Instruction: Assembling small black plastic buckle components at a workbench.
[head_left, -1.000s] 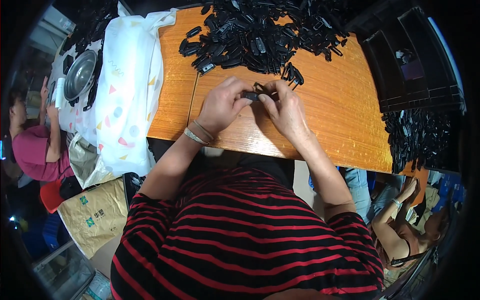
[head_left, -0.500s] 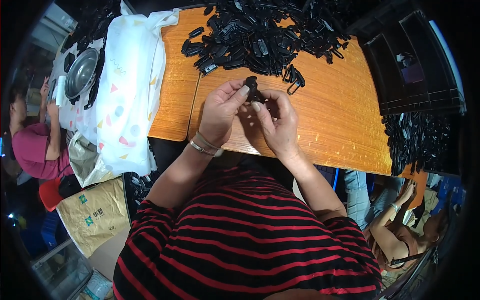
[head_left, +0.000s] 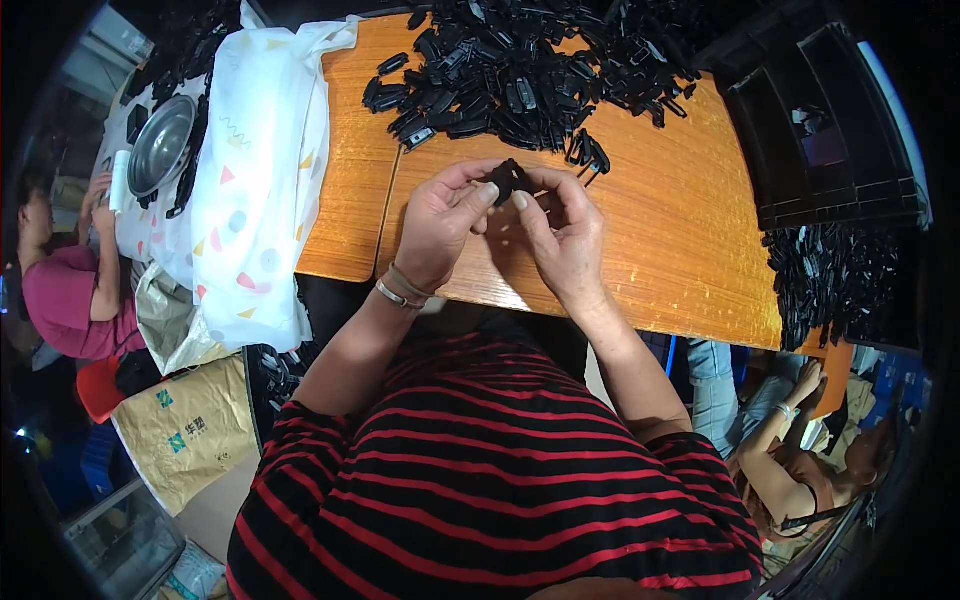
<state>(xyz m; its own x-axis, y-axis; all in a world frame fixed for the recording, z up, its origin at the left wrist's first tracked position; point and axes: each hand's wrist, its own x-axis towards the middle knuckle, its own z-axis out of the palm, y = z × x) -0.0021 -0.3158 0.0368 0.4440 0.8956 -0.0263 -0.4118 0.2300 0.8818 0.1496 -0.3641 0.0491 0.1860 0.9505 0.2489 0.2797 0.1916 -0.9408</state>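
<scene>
Both my hands meet over the wooden table, pinching one small black plastic part between thumbs and fingers. My left hand, with bands at its wrist, grips the part's left side. On the right side, my right hand closes thumb and fingers on it. The fingers cover much of the part, so its exact kind cannot be told. Just beyond my fingertips lie a few loose black pieces, one with an open frame shape. Behind them spreads a big heap of similar black plastic parts.
White patterned sheeting covers the left side, with a metal bowl beyond. A black crate stands right, above more black parts. People sit at far left and lower right. A brown sack lies lower left.
The black part has turned and sits lower between my fingers. My right hand has shifted slightly right, its fingers closer around the part. The people at both sides moved their hands slightly.
</scene>
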